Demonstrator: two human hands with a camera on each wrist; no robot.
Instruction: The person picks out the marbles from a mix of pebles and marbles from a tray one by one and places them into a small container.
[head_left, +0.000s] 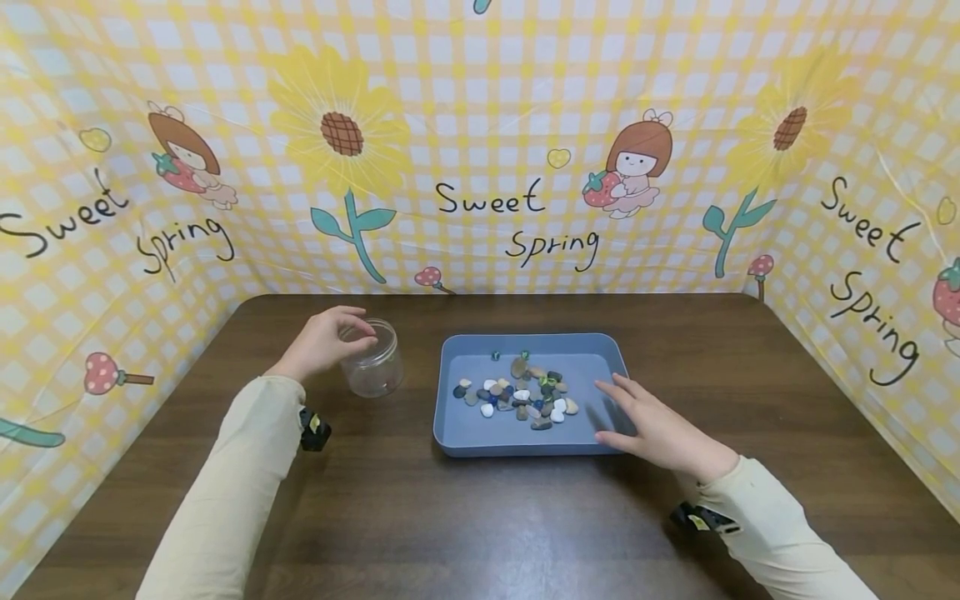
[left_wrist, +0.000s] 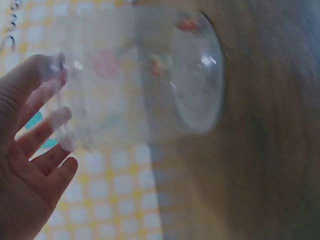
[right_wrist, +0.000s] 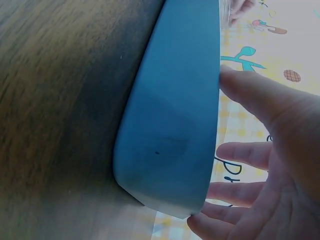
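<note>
The scene is enclosed at the back and on both sides by a yellow-checked cloth [head_left: 480, 125], on which sunflowers and the words "Sweet Spring" are printed. Below it, a dark brown table [head_left: 480, 533] is seen. Both arms are covered by cream sleeves [head_left: 225, 475]. A shallow blue-grey tray [head_left: 487, 433] is set on the table, and its right-hand rim is overlapped by the right hand [head_left: 660, 425], whose thumb and fingers are spread apart; whether the rim is touched cannot be told. The left hand [head_left: 322, 342] is held at the mouth of a clear jar [head_left: 378, 371], which is stood upright to the left of the tray and apart from it. The thumb and fingers are curved, with a gap left between them; whether the jar is pinched cannot be told. A black device [head_left: 313, 429] is worn at each wrist. Inside the tray, white, tan and grey stones [head_left: 521, 396] are loosely clustered, with tiny blue pieces [head_left: 538, 404] mixed in. Two small green pieces [head_left: 525, 355] are seen near the tray's far side.
</note>
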